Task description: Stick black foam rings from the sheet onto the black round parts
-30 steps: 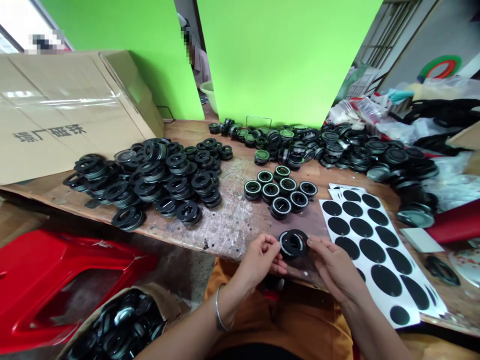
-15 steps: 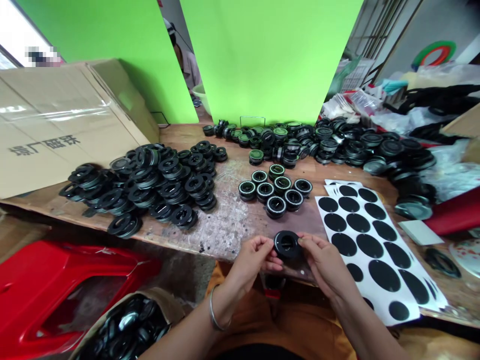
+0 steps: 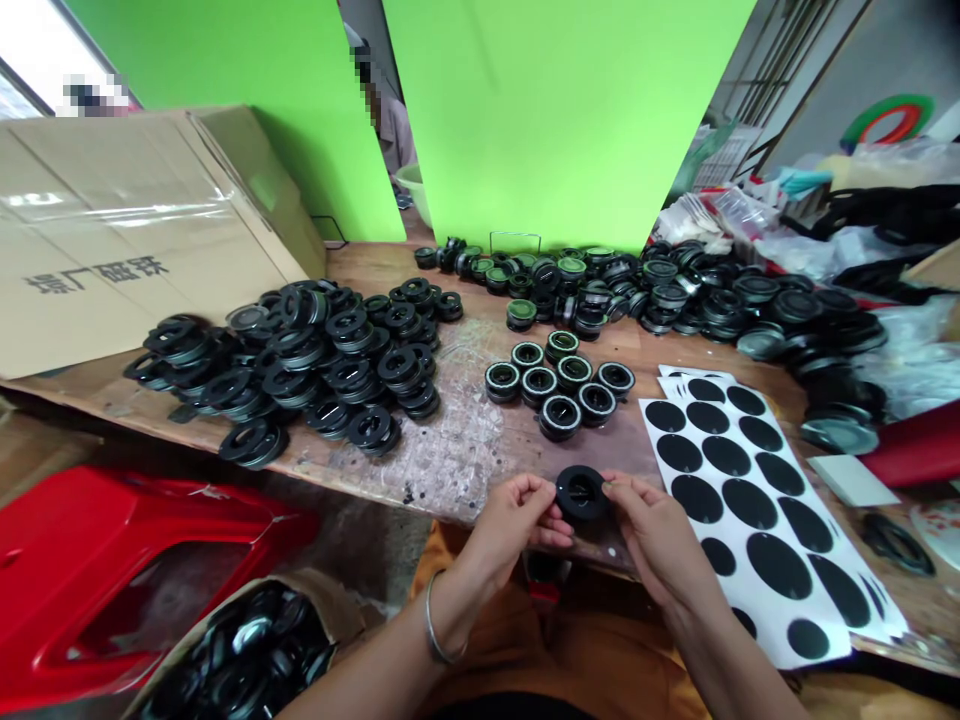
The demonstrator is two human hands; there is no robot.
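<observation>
Near the front edge of the wooden table (image 3: pixel 465 470), a round black part (image 3: pixel 581 493) with a recessed centre is held between both hands. My left hand (image 3: pixel 525 515) pinches its left rim with thumb and fingers. On its right rim, my right hand (image 3: pixel 637 505) grips with thumb and forefinger. Just beyond stands a group of several round parts with pale rings (image 3: pixel 561 414). Sheets of black round stickers (image 3: pixel 726 453) lie to the right of my right hand. A heap of black ring-shaped parts (image 3: pixel 289 385) covers the table's left side.
A cardboard box (image 3: pixel 135 240) stands at the back left. More round parts (image 3: pixel 667 295) line the back, below a green panel (image 3: pixel 525 120). A red stool (image 3: pixel 135 570) and a bag of black parts (image 3: pixel 255 640) are lower left. Another person (image 3: pixel 394 130) shows behind the panels.
The view has shifted slightly, so most things sit a little to the right. Both hands still hold the black part, which now looks tilted a little differently.
</observation>
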